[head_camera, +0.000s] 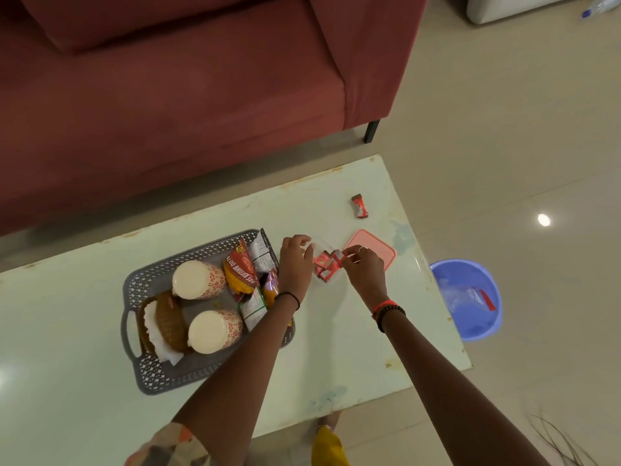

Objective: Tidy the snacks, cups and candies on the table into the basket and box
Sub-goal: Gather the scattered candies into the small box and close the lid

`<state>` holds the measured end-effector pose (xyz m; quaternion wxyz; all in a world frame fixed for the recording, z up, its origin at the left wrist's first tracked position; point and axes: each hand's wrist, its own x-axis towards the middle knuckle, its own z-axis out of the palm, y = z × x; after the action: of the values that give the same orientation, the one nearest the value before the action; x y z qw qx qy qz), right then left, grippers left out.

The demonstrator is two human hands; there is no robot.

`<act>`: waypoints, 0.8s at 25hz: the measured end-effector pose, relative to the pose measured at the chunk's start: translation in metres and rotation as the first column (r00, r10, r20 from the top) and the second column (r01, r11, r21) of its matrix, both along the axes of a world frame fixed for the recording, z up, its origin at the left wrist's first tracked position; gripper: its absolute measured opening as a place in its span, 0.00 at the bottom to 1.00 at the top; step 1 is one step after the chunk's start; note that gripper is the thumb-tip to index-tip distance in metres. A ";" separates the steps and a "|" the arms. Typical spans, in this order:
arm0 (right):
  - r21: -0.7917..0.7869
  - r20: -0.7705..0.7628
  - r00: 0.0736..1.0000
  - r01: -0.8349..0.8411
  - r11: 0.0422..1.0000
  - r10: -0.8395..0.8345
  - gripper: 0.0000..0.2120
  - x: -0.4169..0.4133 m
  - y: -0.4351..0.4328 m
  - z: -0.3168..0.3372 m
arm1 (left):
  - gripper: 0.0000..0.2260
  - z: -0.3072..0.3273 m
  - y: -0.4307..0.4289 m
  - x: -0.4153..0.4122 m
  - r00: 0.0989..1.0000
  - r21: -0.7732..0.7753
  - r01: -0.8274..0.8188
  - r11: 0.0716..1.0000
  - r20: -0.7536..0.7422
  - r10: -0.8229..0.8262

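The right hand (363, 269) pinches a candy (340, 257) in its fingers (349, 252) just over the clear box (336, 280), where other candies (322, 264) lie. The left hand (295, 260) curls at the box's rim, but I cannot tell whether it grips. Lower the candy well inside before letting go, then fetch the last candy (359, 206) on the counter (369, 331), beyond the right fingers and past the lid (379, 247).
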<state>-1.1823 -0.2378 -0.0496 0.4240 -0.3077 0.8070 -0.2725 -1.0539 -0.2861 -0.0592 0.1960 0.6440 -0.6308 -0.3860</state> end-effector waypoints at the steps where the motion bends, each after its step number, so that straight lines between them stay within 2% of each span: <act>1: 0.006 -0.028 0.999 -0.034 0.999 0.034 0.09 0.005 -0.003 0.001 | 0.09 0.003 -0.003 0.003 1.000 -0.009 -0.017 1.000 -0.004 0.017; 6: 0.032 -0.094 0.978 -0.182 0.983 0.185 0.08 0.025 -0.013 0.001 | 0.10 0.010 -0.018 0.015 1.000 -0.017 -0.014 1.000 -0.021 0.014; 11: 0.059 -0.242 0.909 -0.336 0.940 0.340 0.07 0.035 -0.015 -0.003 | 0.10 0.006 -0.025 0.020 1.000 -0.009 -0.020 1.000 -0.005 0.020; 14: 0.080 -0.281 0.887 -0.358 0.930 0.366 0.07 0.035 -0.014 -0.007 | 0.11 0.005 -0.027 0.018 1.000 -0.013 -0.005 1.000 0.007 0.005; 20: 0.031 -0.207 0.929 -0.307 0.951 0.306 0.11 0.028 -0.018 -0.011 | 0.11 -0.001 -0.030 0.013 0.999 -0.009 -0.003 1.000 0.035 0.003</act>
<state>-1.1547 -0.2556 -0.0607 0.3737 -0.4573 0.7889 -0.1699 -1.0406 -0.3162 -0.0604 0.1886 0.6505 -0.6350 -0.3716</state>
